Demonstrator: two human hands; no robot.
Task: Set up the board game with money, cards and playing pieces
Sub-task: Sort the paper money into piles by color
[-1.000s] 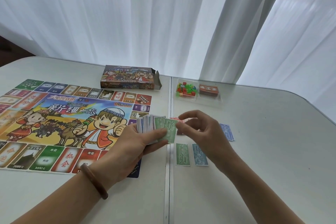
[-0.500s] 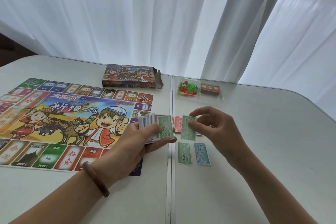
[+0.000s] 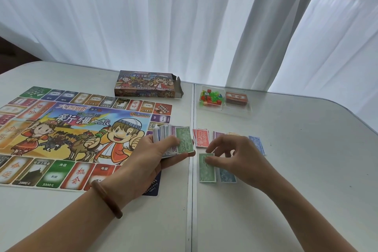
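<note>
Banknotes: thin paper, light, floppy, probably slick against each other, so likely to fan or slide. Left grip (image 3: 161, 153) is closed round the mixed wad (image 3: 173, 141), thumb on the top green bill, just over the board (image 3: 81, 139) edge. Right grip (image 3: 241, 157) is narrow, thumb and forefinger pinching the far end of a green note (image 3: 207, 172) on the table (image 3: 286, 170), beside a blue note (image 3: 227, 176). Best taken singly by a short edge.

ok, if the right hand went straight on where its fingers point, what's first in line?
The green note at the fingertips of the right hand; past it, probably the left hand with the money stack, though depth is unclear.
</note>
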